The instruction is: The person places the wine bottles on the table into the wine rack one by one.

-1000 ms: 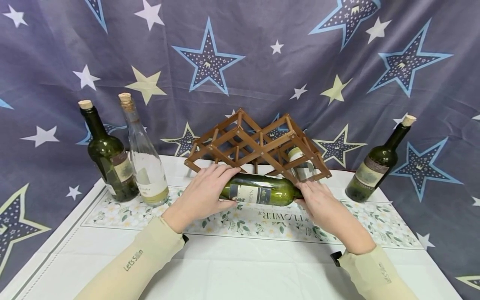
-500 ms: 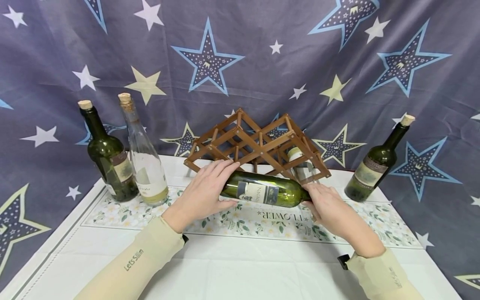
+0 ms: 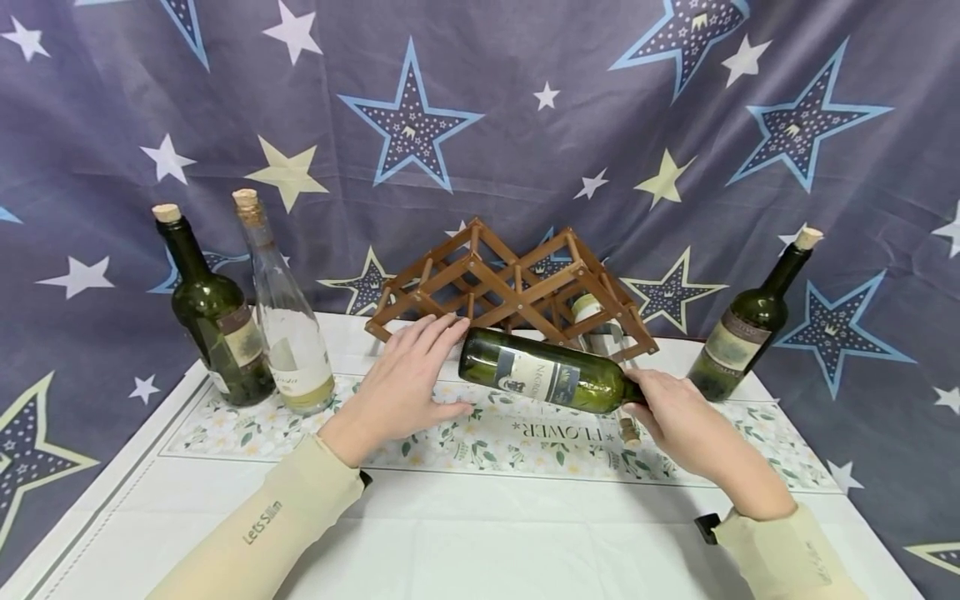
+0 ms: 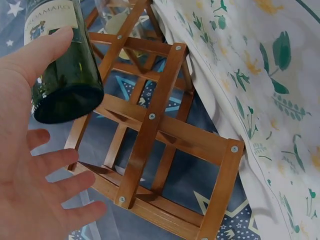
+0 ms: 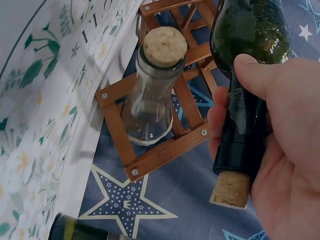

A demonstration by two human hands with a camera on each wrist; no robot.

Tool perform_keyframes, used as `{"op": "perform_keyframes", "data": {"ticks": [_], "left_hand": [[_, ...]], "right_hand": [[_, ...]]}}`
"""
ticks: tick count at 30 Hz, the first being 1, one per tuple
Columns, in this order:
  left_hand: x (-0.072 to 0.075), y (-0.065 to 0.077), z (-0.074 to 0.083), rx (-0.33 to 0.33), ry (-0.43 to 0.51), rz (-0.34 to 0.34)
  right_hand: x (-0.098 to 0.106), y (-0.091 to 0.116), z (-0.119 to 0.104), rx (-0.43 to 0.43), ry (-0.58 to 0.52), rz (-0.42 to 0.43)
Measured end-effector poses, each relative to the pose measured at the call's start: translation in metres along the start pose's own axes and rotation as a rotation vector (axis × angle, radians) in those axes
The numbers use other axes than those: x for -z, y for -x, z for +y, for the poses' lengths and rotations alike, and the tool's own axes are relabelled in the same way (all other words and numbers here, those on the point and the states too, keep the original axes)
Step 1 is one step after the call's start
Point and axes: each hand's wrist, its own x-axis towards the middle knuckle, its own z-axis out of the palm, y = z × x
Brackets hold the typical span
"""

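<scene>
A dark green wine bottle (image 3: 551, 379) with a pale label and a cork lies nearly level, held above the surface (image 3: 480, 517) just in front of a wooden lattice rack (image 3: 517, 287). The right hand (image 3: 671, 412) curls its fingers around the neck. The left hand (image 3: 408, 379) has straight, relaxed fingers, its thumb touching the bottle's base. A white floral cloth covers the surface; a star-patterned backdrop hangs behind.

We see the head view looking forward and down over the table (image 3: 480, 533); both wrist views sit close, sharing the wooden wine rack (image 3: 517, 292) (image 4: 150, 120) (image 5: 165, 150).
</scene>
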Motion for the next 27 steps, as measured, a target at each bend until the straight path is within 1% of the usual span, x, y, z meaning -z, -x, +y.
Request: {"op": "perform_keyframes", "data": {"ticks": [3,7,12,16,22,27], "left_hand": [[0.001,0.002,-0.001,0.021,-0.005,-0.014],[0.000,0.007,-0.004,0.042,-0.020,-0.039],[-0.002,0.014,-0.007,0.043,-0.051,-0.052],[-0.004,0.021,-0.010,0.045,-0.067,-0.067],[-0.006,0.031,-0.013,0.059,-0.061,-0.098],[-0.009,0.039,-0.015,0.057,-0.057,-0.091]], "right_hand": [[0.001,0.004,0.003,-0.022,-0.012,-0.010],[0.001,0.008,0.006,-0.022,-0.024,0.009],[0.003,0.012,0.008,-0.029,-0.047,0.021],[0.005,0.017,0.011,-0.049,-0.080,0.005],[0.006,0.026,0.018,-0.089,-0.112,-0.007],[0.006,0.031,0.025,-0.130,-0.112,-0.024]]}}
